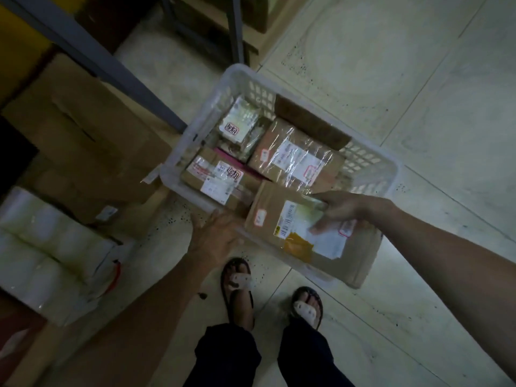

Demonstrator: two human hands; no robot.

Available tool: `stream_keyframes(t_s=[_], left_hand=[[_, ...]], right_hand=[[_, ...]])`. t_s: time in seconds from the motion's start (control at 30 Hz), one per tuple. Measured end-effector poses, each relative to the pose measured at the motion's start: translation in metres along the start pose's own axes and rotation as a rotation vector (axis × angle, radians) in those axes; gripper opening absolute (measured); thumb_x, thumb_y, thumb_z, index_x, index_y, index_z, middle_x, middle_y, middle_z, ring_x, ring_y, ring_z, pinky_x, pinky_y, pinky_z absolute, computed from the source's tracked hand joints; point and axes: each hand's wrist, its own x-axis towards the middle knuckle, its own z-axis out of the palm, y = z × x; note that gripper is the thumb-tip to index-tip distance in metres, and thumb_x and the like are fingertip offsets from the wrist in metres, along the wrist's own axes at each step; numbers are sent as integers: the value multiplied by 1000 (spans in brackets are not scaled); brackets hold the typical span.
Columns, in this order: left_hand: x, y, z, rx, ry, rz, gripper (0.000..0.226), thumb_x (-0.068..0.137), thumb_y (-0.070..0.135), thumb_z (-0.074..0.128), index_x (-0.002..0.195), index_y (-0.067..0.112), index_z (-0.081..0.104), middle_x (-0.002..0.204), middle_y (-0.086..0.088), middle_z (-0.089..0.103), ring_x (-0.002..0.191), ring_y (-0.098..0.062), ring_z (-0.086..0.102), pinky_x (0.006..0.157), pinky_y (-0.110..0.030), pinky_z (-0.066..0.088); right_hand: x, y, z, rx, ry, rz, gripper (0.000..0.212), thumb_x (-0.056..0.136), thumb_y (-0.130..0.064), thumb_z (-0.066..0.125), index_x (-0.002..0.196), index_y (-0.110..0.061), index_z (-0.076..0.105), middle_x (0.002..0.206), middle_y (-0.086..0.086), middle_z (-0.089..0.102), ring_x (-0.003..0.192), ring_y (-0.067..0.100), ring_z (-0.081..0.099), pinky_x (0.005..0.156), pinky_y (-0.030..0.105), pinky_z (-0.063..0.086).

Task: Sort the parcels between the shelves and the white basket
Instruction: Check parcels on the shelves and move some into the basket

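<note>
Right hand gripping flat cardboard parcel over latticed white plastic basket; left hand open, fingers spread.

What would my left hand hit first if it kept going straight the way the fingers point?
Probably the near rim of the white basket: the left hand points up at it, fingertips almost there. Depth is unclear from above.

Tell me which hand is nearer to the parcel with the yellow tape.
Right. The right hand grips the parcel with the yellow tape at its top edge, thumb on the label. The left hand is spread open beside the parcel's left end, at the white basket rim.
</note>
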Motion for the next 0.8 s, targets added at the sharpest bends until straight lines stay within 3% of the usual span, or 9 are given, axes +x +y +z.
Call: stream_keyframes(t_s=[0.1, 0.27, 0.33, 0.4, 0.43, 0.5, 0.57, 0.7, 0.8], left_hand=[[2, -9, 15, 7, 51, 14, 48, 90, 42, 51, 133, 24, 43, 145, 1, 38, 140, -20, 22, 109, -61, 12], [12, -5, 20, 12, 85, 39, 50, 86, 38, 57, 131, 18, 48, 141, -9, 41, 137, -22, 28, 109, -60, 16], [17, -2, 21, -40, 94, 24, 46, 87, 36, 58, 127, 14, 51, 139, -9, 44, 135, -22, 30, 109, -59, 17], [22, 0, 24, -25, 97, 23, 42, 88, 37, 55, 123, 16, 51, 136, -5, 45, 133, -21, 31, 108, -57, 20], [23, 0, 26, -11, 105, 25, 40, 88, 39, 54, 121, 16, 51, 134, -3, 47, 132, -20, 32, 107, -56, 21], [25, -3, 29, -11, 141, 41, 38, 87, 40, 55, 116, 16, 53, 129, -1, 51, 128, -19, 37, 108, -53, 20], [25, -3, 30, -51, 176, 48, 35, 84, 38, 60, 110, 15, 56, 122, -2, 56, 122, -20, 43, 104, -48, 21], [29, 0, 28, -99, 176, 24, 31, 82, 33, 65, 103, 12, 58, 112, -6, 60, 111, -24, 49, 100, -45, 25], [28, 2, 23, -82, 123, 6, 30, 83, 34, 63, 104, 13, 57, 112, -4, 59, 112, -22, 48, 102, -46, 24]], right_hand=[[24, 3, 1, 101, -65, 35, 72, 70, -33, 81, 132, -15, 49, 131, 6, 55, 117, 25, 53, 99, 39, 46], [57, -1, -5, 172, -95, 14, 75, 73, -31, 78, 136, -9, 44, 129, 7, 56, 118, 26, 55, 92, 36, 49], [69, 10, 0, 235, -118, 9, 53, 75, -21, 78, 123, -11, 55, 117, 5, 64, 106, 21, 62, 78, 26, 51], [78, 26, 8, 234, -105, -14, 24, 78, -15, 75, 99, -22, 64, 96, -5, 70, 91, 11, 65, 65, 14, 49], [81, 32, 10, 236, -95, -35, 21, 78, -14, 75, 93, -25, 65, 89, -12, 71, 84, 5, 66, 61, 10, 47], [87, 36, 7, 256, -100, -27, 23, 77, -15, 76, 91, -28, 64, 87, -15, 70, 82, 1, 66, 58, 9, 47], [92, 38, 5, 213, -97, -15, 26, 75, -19, 78, 96, -28, 64, 95, -12, 68, 94, 10, 64, 61, 11, 47], [98, 36, 23, -86, 90, -62, 79, 71, -30, 81, 139, -16, 43, 134, 7, 52, 122, 25, 48, 94, 26, 36], [91, 35, 36, -50, 180, -118, 85, 72, -28, 80, 144, -16, 36, 141, 13, 47, 128, 28, 44, 96, 27, 33]])
